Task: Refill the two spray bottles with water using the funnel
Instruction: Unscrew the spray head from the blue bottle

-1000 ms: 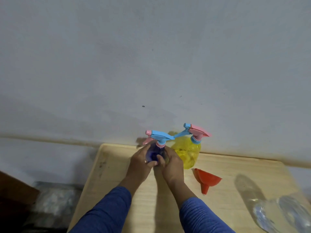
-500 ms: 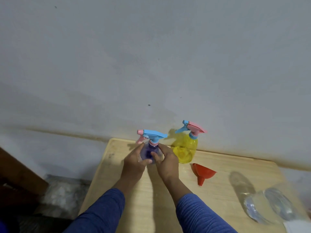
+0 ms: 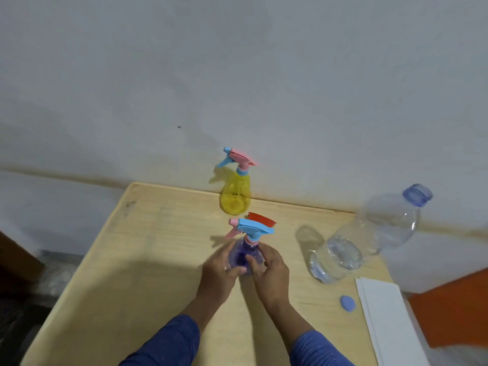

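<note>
1. Both hands have drawn the purple spray bottle back from the wall toward the person, so it now stands apart from the yellow spray bottle, which was just beside it half a second ago.
2. That purple bottle stands upright near the middle of the wooden table, with its blue and pink spray head still on.
3. On one side, the left hand wraps the bottle's body, fingers curled against it.
4. Opposite it, the right hand closes around the other side in the same way.
5. At the back edge of the table, close to the wall, the yellow bottle stands upright, its pink and blue spray head on.
6. Only the red rim of the funnel shows, behind the purple bottle's spray head.
7. A clear water bottle stands open on the right part of the table, partly filled with water, well apart from the hands.
8. Its blue cap lies on the table, nearer the person than that bottle.
9. Just beside the cap, white paper lies along the table's right edge.
10. Pale wood grain with a dark smudge near the back left corner makes up the table top.
11. Behind it, the wall is plain grey-white, with a brownish stain line level with the table's back edge.
12. An orange object sits to the right of the table; what it is cannot be told.
</note>
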{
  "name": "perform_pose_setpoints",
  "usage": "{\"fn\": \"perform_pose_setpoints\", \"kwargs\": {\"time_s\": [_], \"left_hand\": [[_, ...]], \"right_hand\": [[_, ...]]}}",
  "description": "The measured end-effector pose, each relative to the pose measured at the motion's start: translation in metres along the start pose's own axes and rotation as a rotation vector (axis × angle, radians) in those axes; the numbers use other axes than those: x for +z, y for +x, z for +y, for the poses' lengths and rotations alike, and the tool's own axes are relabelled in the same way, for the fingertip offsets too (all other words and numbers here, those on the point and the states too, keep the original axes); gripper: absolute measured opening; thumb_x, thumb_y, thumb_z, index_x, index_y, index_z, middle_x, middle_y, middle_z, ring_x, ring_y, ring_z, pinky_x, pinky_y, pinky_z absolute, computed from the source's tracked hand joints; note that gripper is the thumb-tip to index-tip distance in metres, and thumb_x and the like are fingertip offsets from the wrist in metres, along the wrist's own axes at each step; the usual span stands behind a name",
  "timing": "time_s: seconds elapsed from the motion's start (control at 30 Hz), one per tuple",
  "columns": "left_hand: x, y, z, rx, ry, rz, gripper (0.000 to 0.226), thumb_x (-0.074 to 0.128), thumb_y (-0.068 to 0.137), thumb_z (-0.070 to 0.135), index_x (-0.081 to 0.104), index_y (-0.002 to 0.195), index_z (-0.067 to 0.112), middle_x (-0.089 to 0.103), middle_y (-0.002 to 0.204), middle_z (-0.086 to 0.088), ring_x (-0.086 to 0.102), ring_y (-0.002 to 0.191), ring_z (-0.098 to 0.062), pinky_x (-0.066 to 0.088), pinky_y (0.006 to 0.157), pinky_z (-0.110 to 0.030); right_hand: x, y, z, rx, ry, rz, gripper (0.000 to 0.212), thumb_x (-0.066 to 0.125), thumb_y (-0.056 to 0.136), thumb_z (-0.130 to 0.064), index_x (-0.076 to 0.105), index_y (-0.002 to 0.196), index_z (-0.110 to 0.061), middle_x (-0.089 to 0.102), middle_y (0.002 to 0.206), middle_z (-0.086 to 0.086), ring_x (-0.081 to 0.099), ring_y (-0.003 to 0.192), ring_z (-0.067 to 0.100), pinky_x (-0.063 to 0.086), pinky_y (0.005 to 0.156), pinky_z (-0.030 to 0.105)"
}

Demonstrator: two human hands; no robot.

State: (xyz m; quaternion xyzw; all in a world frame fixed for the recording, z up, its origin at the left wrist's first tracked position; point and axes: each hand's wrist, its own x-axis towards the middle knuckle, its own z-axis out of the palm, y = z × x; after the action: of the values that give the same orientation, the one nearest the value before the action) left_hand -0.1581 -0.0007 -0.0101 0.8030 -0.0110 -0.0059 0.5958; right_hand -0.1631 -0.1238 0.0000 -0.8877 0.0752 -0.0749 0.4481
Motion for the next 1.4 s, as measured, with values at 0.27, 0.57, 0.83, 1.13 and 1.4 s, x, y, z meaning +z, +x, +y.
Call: {"fn": "perform_pose_setpoints", "kwargs": {"time_s": [0.27, 0.57, 0.83, 1.13, 1.4], "left_hand": [[0.051, -0.04, -0.008, -0.041, 0.067, -0.025, 0.075, 0.07, 0.07, 0.003, 0.04, 0.114, 0.056, 0.048, 0.112, 0.038, 0.051, 0.098, 0.011, 0.037, 0.081, -0.001], [0.064, -0.051, -0.009, -0.03, 0.102, -0.011, 0.06, 0.077, 0.074, 0.023, 0.041, 0.114, 0.049, 0.055, 0.104, 0.03, 0.058, 0.099, 0.002, 0.041, 0.078, -0.002], [0.066, -0.052, -0.013, 0.034, 0.199, 0.024, 0.053, 0.069, 0.078, 0.041, 0.05, 0.126, 0.027, 0.061, 0.11, 0.016, 0.061, 0.093, -0.001, 0.044, 0.079, -0.004], [0.068, -0.049, -0.017, 0.032, 0.159, 0.028, 0.045, 0.071, 0.08, 0.025, 0.051, 0.119, 0.029, 0.061, 0.101, 0.017, 0.059, 0.089, 0.007, 0.042, 0.072, -0.003], [0.067, -0.05, -0.016, 0.095, 0.175, 0.034, 0.057, 0.076, 0.074, 0.014, 0.051, 0.125, 0.019, 0.055, 0.099, 0.02, 0.056, 0.084, 0.005, 0.039, 0.071, 0.0]], "right_hand": [[-0.033, -0.036, 0.043, -0.003, 0.004, 0.003, 0.027, 0.064, 0.085, -0.018, 0.063, 0.112, -0.021, 0.063, 0.102, -0.008, 0.056, 0.098, 0.012, 0.041, 0.086, 0.021], [-0.042, -0.043, 0.049, -0.012, 0.042, 0.017, 0.031, 0.069, 0.082, -0.019, 0.062, 0.112, -0.02, 0.059, 0.102, -0.008, 0.054, 0.094, 0.007, 0.048, 0.089, 0.028], [-0.047, -0.038, 0.012, -0.137, 0.302, 0.205, 0.069, 0.076, 0.076, -0.016, 0.037, 0.118, -0.053, 0.047, 0.113, -0.029, 0.055, 0.101, 0.0, 0.046, 0.083, 0.008], [-0.039, -0.032, 0.017, -0.18, 0.266, 0.19, 0.052, 0.072, 0.078, -0.013, 0.051, 0.11, -0.048, 0.056, 0.102, -0.028, 0.056, 0.093, -0.003, 0.043, 0.079, 0.006], [-0.053, -0.028, 0.026, -0.266, 0.183, 0.033, 0.06, 0.065, 0.077, -0.013, 0.046, 0.125, -0.044, 0.054, 0.106, -0.018, 0.051, 0.097, -0.002, 0.043, 0.082, 0.009]]}}
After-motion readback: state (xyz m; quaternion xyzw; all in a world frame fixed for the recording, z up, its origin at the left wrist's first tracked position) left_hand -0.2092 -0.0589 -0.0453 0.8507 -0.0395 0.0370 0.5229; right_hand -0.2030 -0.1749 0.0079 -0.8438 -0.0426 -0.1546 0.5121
